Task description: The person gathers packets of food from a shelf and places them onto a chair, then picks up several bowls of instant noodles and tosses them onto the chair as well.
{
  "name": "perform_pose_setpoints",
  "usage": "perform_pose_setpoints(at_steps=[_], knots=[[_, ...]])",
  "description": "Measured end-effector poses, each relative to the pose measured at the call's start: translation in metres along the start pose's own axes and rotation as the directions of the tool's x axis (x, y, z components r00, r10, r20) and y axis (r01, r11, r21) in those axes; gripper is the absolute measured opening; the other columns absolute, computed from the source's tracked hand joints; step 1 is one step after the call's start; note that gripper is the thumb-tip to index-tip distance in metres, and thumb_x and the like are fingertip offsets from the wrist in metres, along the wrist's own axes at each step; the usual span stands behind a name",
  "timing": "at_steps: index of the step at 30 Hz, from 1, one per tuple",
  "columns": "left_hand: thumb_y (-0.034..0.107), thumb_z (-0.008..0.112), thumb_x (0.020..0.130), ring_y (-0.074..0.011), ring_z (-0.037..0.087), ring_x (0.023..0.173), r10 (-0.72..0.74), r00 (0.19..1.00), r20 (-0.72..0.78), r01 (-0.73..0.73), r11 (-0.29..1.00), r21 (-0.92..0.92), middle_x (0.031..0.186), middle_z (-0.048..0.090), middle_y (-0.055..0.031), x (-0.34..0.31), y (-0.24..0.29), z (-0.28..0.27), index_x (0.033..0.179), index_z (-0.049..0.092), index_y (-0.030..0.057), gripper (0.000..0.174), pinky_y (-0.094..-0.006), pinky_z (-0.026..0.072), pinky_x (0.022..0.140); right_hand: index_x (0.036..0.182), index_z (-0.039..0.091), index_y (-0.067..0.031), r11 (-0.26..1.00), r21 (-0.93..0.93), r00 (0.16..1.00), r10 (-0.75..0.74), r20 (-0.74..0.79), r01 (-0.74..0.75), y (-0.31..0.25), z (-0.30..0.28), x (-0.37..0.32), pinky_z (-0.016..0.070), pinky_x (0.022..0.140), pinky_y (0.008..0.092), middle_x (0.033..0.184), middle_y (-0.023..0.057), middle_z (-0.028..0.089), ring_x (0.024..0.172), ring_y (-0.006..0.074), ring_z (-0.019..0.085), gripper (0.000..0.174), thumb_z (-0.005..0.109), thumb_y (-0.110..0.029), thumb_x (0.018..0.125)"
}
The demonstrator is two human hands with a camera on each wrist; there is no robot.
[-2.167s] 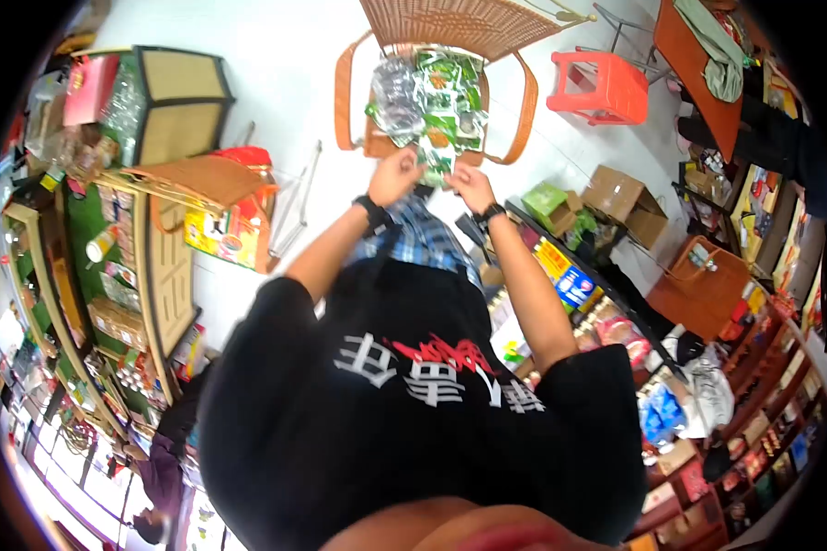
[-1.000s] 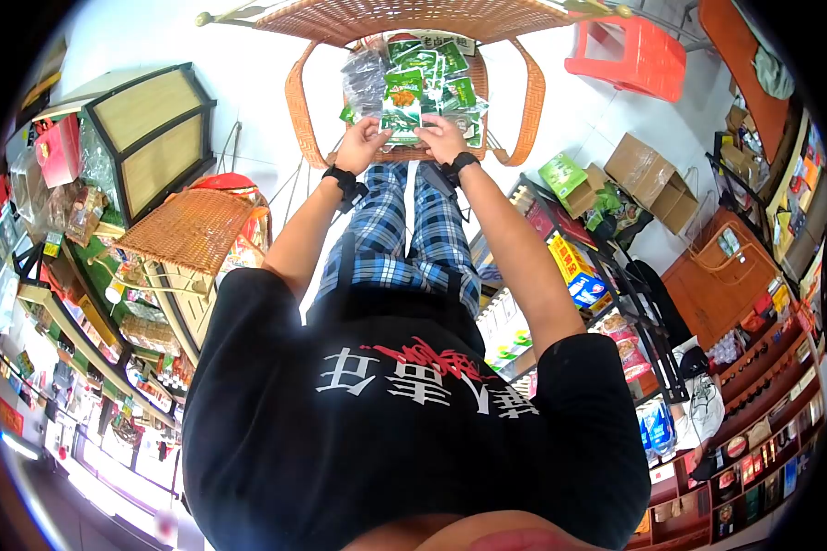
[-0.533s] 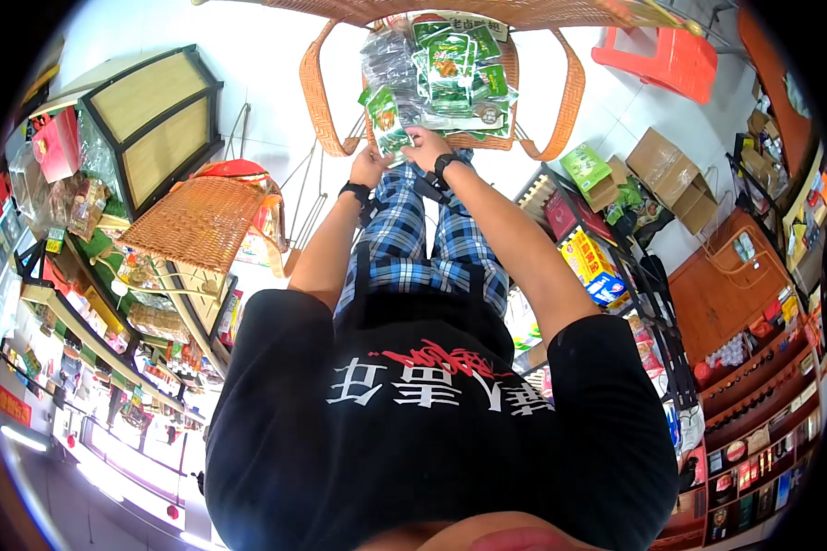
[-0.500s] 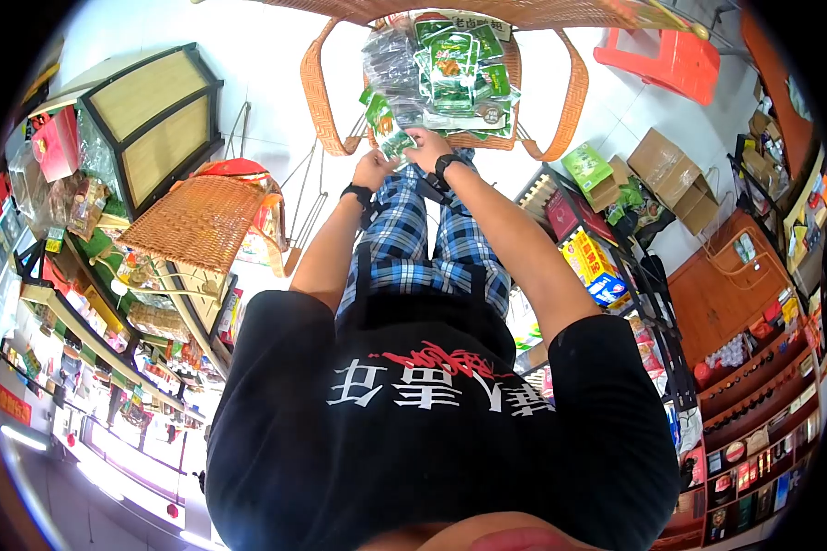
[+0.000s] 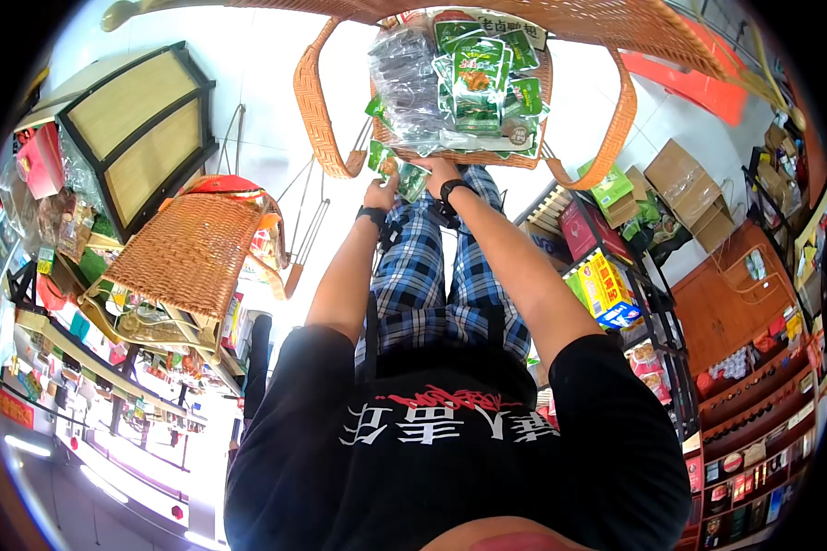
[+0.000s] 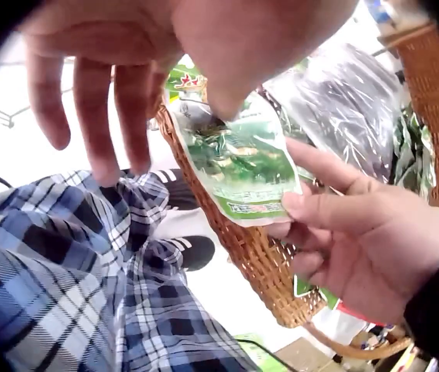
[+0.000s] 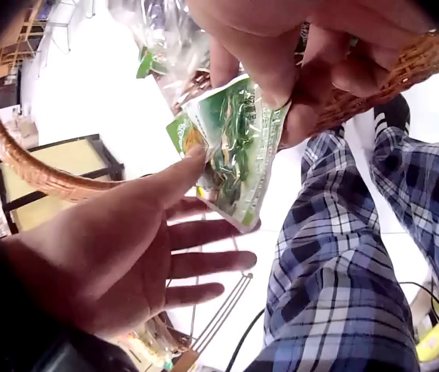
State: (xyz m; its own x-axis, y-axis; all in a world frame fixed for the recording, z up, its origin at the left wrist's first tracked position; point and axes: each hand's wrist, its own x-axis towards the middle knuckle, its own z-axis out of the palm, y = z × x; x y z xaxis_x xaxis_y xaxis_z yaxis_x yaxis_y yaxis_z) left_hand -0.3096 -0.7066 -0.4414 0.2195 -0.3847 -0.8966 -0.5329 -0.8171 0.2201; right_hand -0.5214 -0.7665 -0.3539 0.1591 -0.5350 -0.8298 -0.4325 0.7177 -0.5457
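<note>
Low in front of my knees, both hands hold one green and white snack pouch (image 6: 243, 174). My left hand (image 5: 381, 194) pinches its left part between thumb and index finger, the other fingers straight and apart. My right hand (image 5: 444, 173) grips the opposite end, thumb on the printed face, as the right wrist view also shows. A heap of similar green pouches (image 5: 477, 78) lies on the rattan chair (image 5: 317, 101) just beyond. Beside the heap sits a clear plastic bag (image 5: 404, 78) with dark contents.
A second woven chair (image 5: 184, 243) stands at the left, near a black-framed cabinet (image 5: 142, 129). Cardboard boxes (image 5: 685, 184) and stocked shelves are on the right. A red plastic stool (image 5: 689, 83) stands behind the chair arm at upper right.
Both hands have brought one pouch from over the heap back toward the knees and left. It has turned and tilted in the fingers. The head view has shifted, so the chair looks larger.
</note>
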Motion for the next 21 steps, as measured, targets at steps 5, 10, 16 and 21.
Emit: perform_pose_setpoints(at_steps=[5, 10, 16, 21], knots=[[0.053, 0.065, 0.079, -0.0325, 0.068, 0.079, -0.004, 0.998, -0.063, 0.002, 1.0, -0.024, 0.088, 0.067, -0.0244, 0.0, 0.019, -0.002, 0.099, 0.061, -0.0128, 0.069, -0.0372, 0.0527, 0.073, 0.117, 0.065, -0.0142, 0.997, 0.005, 0.996, 0.077, -0.055, -0.077, 0.029, 0.01, 0.021, 0.0479, 0.088, 0.0344, 0.112, 0.014, 0.065, 0.103, 0.0299, 0.062, 0.041, 0.057, -0.001, 0.079], [0.025, 0.069, 0.085, -0.0235, 0.068, 0.061, -0.135, 0.982, 0.132, 0.181, 0.873, -0.454, 0.08, 0.063, -0.0151, -0.026, 0.081, -0.007, 0.092, 0.048, -0.0057, 0.038, -0.0275, 0.0476, 0.041, 0.111, 0.067, -0.0156, 0.991, 0.019, 0.975, 0.132, -0.18, -0.131, 0.082, 0.02, 0.055, 0.0501, 0.082, 0.0337, 0.103, 0.0097, 0.069, 0.095, 0.0262, 0.066, 0.033, 0.065, -0.019, 0.078], [0.01, 0.062, 0.088, -0.0244, 0.068, 0.065, 0.209, 0.973, 0.095, -0.164, 0.922, -0.35, 0.075, 0.062, -0.0127, 0.032, 0.057, 0.032, 0.084, 0.044, 0.0018, 0.02, -0.0307, 0.0516, 0.046, 0.101, 0.068, -0.0031, 0.927, 0.358, 0.941, 0.219, -0.259, -0.117, 0.082, 0.006, 0.047, 0.0501, 0.081, 0.0329, 0.095, 0.0111, 0.07, 0.091, 0.0219, 0.066, 0.033, 0.066, -0.026, 0.078], [0.021, 0.064, 0.086, -0.0213, 0.067, 0.062, -0.056, 0.987, 0.154, 0.061, 0.998, -0.031, 0.079, 0.069, -0.013, -0.024, 0.123, -0.005, 0.098, 0.063, -0.0069, 0.031, -0.0308, 0.0552, 0.053, 0.106, 0.062, -0.0024, 0.955, 0.187, 0.872, 0.288, -0.395, -0.231, 0.077, -0.008, 0.026, 0.0516, 0.071, 0.032, 0.103, 0.0096, 0.069, 0.087, 0.0179, 0.068, 0.031, 0.064, -0.024, 0.084]])
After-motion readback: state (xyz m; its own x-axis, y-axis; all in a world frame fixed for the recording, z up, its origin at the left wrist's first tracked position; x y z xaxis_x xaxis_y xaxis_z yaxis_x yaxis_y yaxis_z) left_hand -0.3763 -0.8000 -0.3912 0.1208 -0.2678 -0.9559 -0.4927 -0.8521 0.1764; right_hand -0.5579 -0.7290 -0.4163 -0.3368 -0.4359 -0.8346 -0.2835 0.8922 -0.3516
